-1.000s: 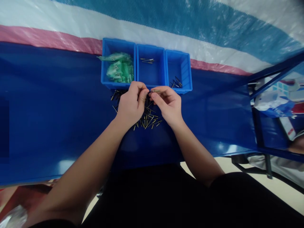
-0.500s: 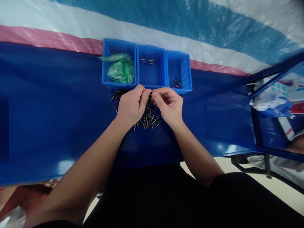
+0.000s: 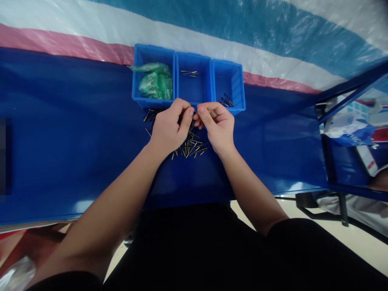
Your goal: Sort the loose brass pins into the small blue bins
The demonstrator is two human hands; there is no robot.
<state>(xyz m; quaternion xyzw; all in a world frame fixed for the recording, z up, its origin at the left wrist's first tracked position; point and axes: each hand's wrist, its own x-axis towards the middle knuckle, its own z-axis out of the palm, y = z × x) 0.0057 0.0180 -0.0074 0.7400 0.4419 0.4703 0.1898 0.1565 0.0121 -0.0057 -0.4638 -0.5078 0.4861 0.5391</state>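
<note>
My left hand and my right hand are curled, fingertips meeting over a heap of small dark and gold pins on the blue table. What the fingers pinch is hidden. Just beyond the hands stand three blue bins side by side. The left bin holds green plastic bags. A few pins lie in the middle bin. The right bin has several dark pins near its front wall.
A striped pink, white and teal tarp hangs behind the table. At the right a blue frame borders a lower shelf with a printed bag. Another person's arm shows at the far right edge.
A gold pin that showed between my fingertips a second ago is now hidden as both hands closed together. The view shifted slightly, so bins and hands sit a little higher.
</note>
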